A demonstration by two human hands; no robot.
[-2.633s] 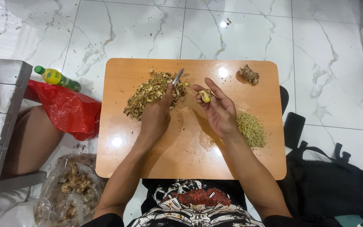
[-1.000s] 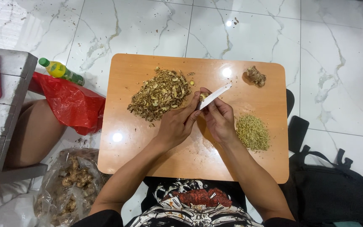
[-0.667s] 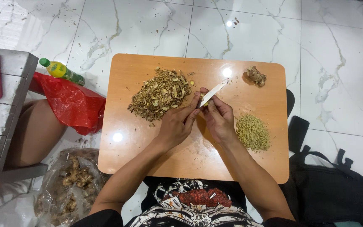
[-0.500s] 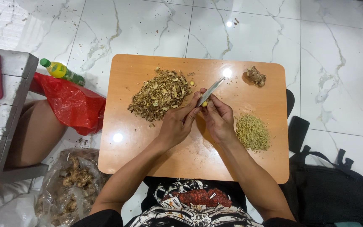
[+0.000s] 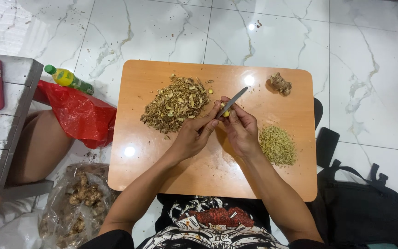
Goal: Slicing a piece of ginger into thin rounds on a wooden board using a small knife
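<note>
Ginger piece between both hands, mid-table.

The tabletop was smooth orange-brown wood laminate, glossy enough to throw back two lamp glares. The knife in my left hand had a bare metal blade with a dull sheen. The peel heap at eleven o'clock looked dry and flaky. The floor was polished marble-patterned tile. The red bag at nine o'clock was thin, crinkled, shiny plastic.
</note>
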